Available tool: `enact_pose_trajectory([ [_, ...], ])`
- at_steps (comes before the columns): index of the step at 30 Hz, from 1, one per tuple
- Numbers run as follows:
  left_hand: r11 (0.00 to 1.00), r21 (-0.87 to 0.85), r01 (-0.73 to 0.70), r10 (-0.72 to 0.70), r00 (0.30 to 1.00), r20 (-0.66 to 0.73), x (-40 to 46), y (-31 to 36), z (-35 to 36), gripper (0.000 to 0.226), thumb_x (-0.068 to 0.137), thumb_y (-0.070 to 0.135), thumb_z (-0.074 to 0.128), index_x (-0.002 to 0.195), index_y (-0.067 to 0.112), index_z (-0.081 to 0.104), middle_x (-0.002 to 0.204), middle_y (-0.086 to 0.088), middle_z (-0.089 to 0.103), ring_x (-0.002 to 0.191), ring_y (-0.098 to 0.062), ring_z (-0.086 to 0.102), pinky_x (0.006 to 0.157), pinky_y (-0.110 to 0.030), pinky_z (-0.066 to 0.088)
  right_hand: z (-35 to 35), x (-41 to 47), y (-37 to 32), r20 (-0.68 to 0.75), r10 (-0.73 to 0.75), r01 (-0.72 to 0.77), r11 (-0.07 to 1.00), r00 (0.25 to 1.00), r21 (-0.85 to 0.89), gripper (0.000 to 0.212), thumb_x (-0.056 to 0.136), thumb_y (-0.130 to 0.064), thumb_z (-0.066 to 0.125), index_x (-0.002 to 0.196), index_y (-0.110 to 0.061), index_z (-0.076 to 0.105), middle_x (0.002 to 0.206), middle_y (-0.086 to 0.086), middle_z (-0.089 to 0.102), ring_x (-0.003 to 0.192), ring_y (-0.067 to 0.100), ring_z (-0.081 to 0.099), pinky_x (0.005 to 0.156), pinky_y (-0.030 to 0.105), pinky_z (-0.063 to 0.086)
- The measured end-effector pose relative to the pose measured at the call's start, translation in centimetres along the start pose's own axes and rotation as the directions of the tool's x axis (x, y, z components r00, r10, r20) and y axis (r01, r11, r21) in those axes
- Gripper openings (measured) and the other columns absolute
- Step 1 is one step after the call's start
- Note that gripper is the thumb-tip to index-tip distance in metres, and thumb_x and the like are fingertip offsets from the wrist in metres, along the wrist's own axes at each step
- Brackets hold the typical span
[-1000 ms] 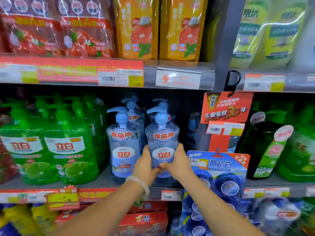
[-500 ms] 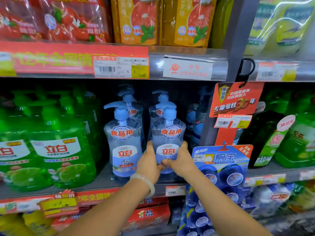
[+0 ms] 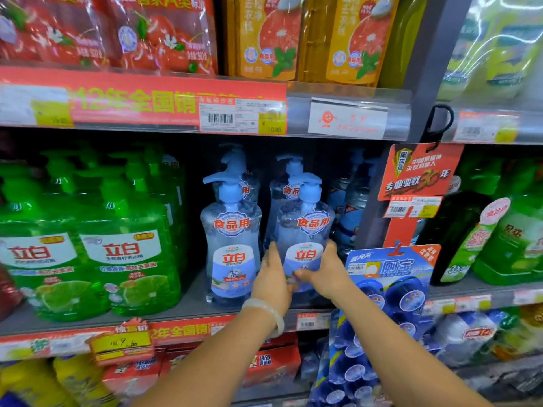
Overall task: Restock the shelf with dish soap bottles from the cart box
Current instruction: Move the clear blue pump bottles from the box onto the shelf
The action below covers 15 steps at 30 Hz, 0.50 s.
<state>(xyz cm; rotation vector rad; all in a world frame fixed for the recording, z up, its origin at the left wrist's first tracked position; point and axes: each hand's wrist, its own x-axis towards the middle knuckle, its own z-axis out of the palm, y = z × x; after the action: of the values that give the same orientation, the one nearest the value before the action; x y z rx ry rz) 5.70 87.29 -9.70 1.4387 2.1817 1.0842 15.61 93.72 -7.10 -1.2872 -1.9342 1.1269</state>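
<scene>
Clear glossy plastic bottle (image 3: 304, 230); glossy film refill pouches (image 3: 267, 36)

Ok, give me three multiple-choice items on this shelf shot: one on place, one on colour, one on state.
1. Where is the held clear bottle?
A. left of the green bottles
B. right of the other front clear bottle
C. on the top shelf

2. What colour is its pump?
A. light blue
B. red
C. yellow

3. How is the bottle held?
A. by one hand at the pump
B. by no hand
C. by both hands low on its body

Answers: 1 B, it stands just right of the other front clear bottle on the middle shelf. 2 A, the pump above the neck is light blue. 3 C, the left hand and right hand press in from either side near the label.
</scene>
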Motion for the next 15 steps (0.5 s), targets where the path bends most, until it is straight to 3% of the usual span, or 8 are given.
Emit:
enact_pose_trajectory([
  [2, 0.998, -0.03, -0.063, 0.062, 0.998, -0.008, -1.2, -0.5, -0.1, 0.084, 0.087, 0.014, 0.064, 0.15, 0.011, 0.009, 0.156, -0.009, 0.02, 0.14, -0.023, 0.03, 0.113, -0.031, 0.029, 0.0, -0.2, 0.2, -0.001, -0.02, 0.02, 1.0, 1.0, -0.013, 0.081, 0.076, -0.002, 0.074, 0.138, -0.006, 0.021, 0.13, 0.015, 0.049, 0.115, 0.027, 0.051, 0.084, 0.027, 0.04],
  [4, 0.987, -0.037, -0.157, 0.152, 0.983, -0.103, -2.9, -1.4, -0.7, 0.069, 0.087, 0.015, 0.064, 0.146, 0.009, 0.027, 0.15, -0.007, 0.033, 0.138, -0.021, 0.033, 0.113, -0.027, 0.028, -0.1, -0.4, 0.3, 0.007, -0.03, 0.03, 1.0, 1.0, -0.006, 0.083, 0.075, -0.001, 0.074, 0.138, -0.007, 0.021, 0.133, 0.014, 0.048, 0.118, 0.026, 0.05, 0.087, 0.027, 0.041],
  [6, 0.978, -0.016, -0.209, 0.195, 0.935, -0.297, -4.2, -2.6, -1.8, 0.054, 0.081, 0.01, 0.069, 0.13, 0.005, 0.048, 0.13, -0.01, 0.05, 0.123, -0.027, 0.047, 0.101, -0.021, 0.033, 0.0, -0.5, 0.3, -0.001, -0.03, 0.03, 1.0, 1.0, 0.002, 0.09, 0.073, -0.006, 0.078, 0.141, -0.009, 0.019, 0.136, 0.014, 0.045, 0.121, 0.027, 0.048, 0.094, 0.033, 0.042],
  [8, 0.984, -0.1, -0.147, 0.078, 0.864, -0.497, -4.6, -3.7, -3.2, 0.053, 0.07, 0.005, 0.079, 0.118, 0.001, 0.055, 0.115, -0.014, 0.052, 0.109, -0.033, 0.052, 0.092, -0.019, 0.034, 0.2, -0.5, 0.2, -0.028, -0.024, 0.025, 0.999, 0.999, 0.03, 0.107, 0.069, -0.012, 0.082, 0.147, -0.011, 0.008, 0.142, 0.012, 0.039, 0.126, 0.028, 0.044, 0.1, 0.037, 0.039],
  [9, 0.984, -0.159, -0.084, -0.018, 0.833, -0.552, -4.5, -4.1, -4.1, 0.06, 0.066, 0.006, 0.082, 0.118, -0.001, 0.053, 0.116, -0.016, 0.05, 0.11, -0.035, 0.049, 0.092, -0.024, 0.035, 0.5, -0.6, 0.0, -0.049, -0.024, 0.027, 0.998, 0.999, 0.059, 0.115, 0.067, -0.013, 0.084, 0.148, -0.012, 0.003, 0.145, 0.011, 0.036, 0.129, 0.028, 0.041, 0.103, 0.038, 0.037],
  [12, 0.962, -0.259, 0.088, -0.213, 0.834, -0.508, -3.2, -4.8, -6.1, 0.092, 0.06, 0.013, 0.087, 0.136, -0.001, 0.037, 0.136, -0.02, 0.038, 0.128, -0.035, 0.035, 0.107, -0.042, 0.031, 1.6, -0.7, -0.2, -0.112, -0.041, 0.054, 0.992, 0.993, 0.115, 0.129, 0.058, -0.015, 0.089, 0.149, -0.015, -0.003, 0.149, 0.011, 0.028, 0.134, 0.029, 0.035, 0.111, 0.045, 0.034],
  [15, 0.929, -0.364, 0.066, -0.187, 0.933, -0.307, -2.1, -5.3, -6.6, 0.095, 0.061, 0.007, 0.086, 0.14, 0.002, 0.033, 0.138, -0.02, 0.043, 0.128, -0.034, 0.043, 0.105, -0.044, 0.04, 2.5, -0.9, -0.2, -0.166, -0.044, 0.065, 0.99, 0.985, 0.122, 0.133, 0.053, -0.015, 0.091, 0.149, -0.014, 0.0, 0.148, 0.013, 0.028, 0.135, 0.03, 0.033, 0.11, 0.049, 0.034],
])
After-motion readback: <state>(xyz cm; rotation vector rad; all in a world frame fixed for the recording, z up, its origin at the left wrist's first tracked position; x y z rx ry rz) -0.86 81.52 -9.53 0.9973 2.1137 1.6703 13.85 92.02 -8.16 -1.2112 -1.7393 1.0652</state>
